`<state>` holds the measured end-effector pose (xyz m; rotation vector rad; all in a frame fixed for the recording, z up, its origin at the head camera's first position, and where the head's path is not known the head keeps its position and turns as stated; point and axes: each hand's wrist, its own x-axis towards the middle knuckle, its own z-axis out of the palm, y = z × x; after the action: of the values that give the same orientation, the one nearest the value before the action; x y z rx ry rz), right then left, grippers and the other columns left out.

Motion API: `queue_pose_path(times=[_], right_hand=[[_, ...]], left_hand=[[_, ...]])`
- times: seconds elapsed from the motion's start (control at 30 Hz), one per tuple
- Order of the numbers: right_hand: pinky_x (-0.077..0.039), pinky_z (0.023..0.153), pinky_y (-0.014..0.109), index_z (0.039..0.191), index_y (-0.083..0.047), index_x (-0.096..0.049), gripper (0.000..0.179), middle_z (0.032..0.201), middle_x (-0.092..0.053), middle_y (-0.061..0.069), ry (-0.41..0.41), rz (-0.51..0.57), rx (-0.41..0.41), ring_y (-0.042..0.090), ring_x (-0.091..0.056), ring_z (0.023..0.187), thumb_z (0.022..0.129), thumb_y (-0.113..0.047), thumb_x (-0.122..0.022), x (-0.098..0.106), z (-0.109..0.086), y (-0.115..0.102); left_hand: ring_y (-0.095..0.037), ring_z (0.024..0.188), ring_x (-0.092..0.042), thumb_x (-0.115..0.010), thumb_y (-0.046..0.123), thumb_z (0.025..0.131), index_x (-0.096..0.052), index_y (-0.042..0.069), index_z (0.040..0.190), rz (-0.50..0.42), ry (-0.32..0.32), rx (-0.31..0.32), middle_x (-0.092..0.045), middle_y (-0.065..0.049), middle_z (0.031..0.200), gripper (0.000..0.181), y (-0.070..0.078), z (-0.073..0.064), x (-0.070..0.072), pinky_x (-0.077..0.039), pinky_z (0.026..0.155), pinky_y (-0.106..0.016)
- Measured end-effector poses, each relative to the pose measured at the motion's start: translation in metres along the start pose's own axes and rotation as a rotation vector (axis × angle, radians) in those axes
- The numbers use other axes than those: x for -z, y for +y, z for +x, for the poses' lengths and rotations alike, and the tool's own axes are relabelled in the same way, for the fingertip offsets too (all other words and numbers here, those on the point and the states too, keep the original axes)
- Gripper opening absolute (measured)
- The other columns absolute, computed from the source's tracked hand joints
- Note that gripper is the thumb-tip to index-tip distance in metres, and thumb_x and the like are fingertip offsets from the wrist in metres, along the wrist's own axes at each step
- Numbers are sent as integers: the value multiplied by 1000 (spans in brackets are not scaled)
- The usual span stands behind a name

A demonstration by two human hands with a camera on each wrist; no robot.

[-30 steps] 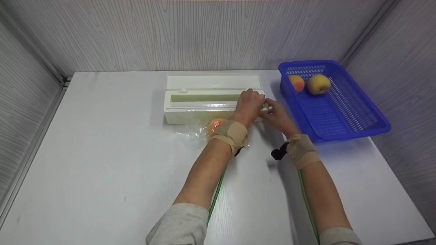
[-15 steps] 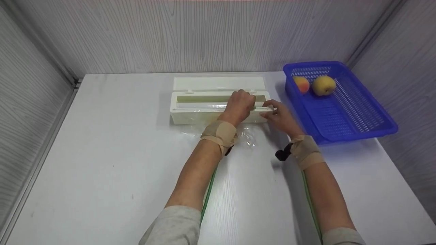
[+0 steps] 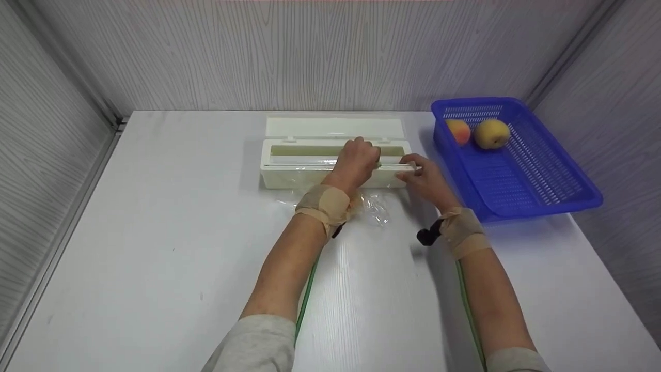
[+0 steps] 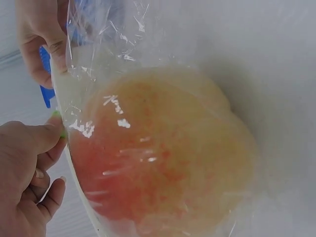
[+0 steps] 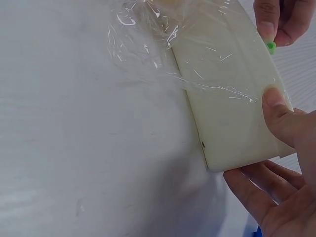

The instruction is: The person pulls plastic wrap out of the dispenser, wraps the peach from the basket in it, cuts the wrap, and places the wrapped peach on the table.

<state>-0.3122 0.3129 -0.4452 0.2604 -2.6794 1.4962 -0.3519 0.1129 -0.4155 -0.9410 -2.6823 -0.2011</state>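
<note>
A long cream cling film dispenser [image 3: 289, 178] stands on the table, its lid [image 3: 330, 126] tipped back. Between thumb and forefinger, my left hand [image 3: 357, 161] pinches a small green slide cutter [image 5: 270, 47] on the dispenser's upper front edge. My right hand [image 3: 426, 180] grips the dispenser's right end, its thumb pressing the front face in the right wrist view. Clear cling film [image 5: 140, 42] hangs down the front onto the table. Under it lies a red and yellow peach [image 4: 163, 158], close in front of the dispenser and mostly hidden by my left wrist in the head view.
A blue plastic basket [image 3: 547, 155] stands right of the dispenser, close to my right hand. Inside are a red and yellow peach [image 3: 458, 132] and a yellow pear-like fruit [image 3: 492, 134]. Behind the white table [image 3: 155, 232] rises a grey wood-grain wall [image 3: 330, 57].
My left hand has slid left along the dispenser's front edge, away from its right end, with the green cutter. The right hand keeps its grip on that end. The head view has shifted slightly.
</note>
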Motion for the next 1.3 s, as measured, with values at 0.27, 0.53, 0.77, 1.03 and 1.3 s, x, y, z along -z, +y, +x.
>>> queue_pose_path(times=[0.27, 0.53, 0.77, 1.03, 1.3], right_hand=[[-53, 64, 22, 116, 11, -56, 31, 111, -59, 22, 15, 5, 20, 11, -64, 74, 90, 0, -68, 4, -6, -11], [-51, 63, 21, 117, 10, -57, 31, 111, -60, 22, 20, 5, 10, 8, -62, 72, 90, 0, -68, 3, -8, -8], [-50, 62, 20, 117, 5, -58, 30, 111, -61, 21, 23, -17, -15, 40, -63, 84, 91, -5, -68, -2, -4, 2], [-52, 66, 23, 121, 7, -58, 32, 111, -61, 22, 9, -22, -22, 39, -64, 88, 91, -2, -67, -3, -8, -16], [-52, 64, 21, 117, 7, -57, 29, 108, -61, 22, 20, -16, -8, 26, -64, 80, 91, -1, -67, -3, -7, -12]], left_hand=[[-32, 92, -65, -70, 21, 90, -77, 9, 99, -43, -5, 24, -75, -12, 95, 16, -20, -15, 6, -53, 79, -43], [-29, 94, -64, -68, 25, 92, -76, 10, 103, -100, -42, 82, -74, -9, 99, 20, -42, -33, 9, -51, 81, -41], [-27, 91, -63, -69, 25, 92, -76, 12, 102, -112, -30, 81, -75, -7, 98, 18, -51, -41, 9, -49, 78, -39], [-26, 91, -63, -69, 25, 92, -76, 12, 102, -87, -21, 81, -75, -6, 98, 19, -64, -50, 15, -48, 78, -39], [-27, 90, -63, -70, 23, 92, -76, 10, 100, -111, 10, 110, -74, -7, 95, 16, -86, -68, 19, -49, 79, -40]])
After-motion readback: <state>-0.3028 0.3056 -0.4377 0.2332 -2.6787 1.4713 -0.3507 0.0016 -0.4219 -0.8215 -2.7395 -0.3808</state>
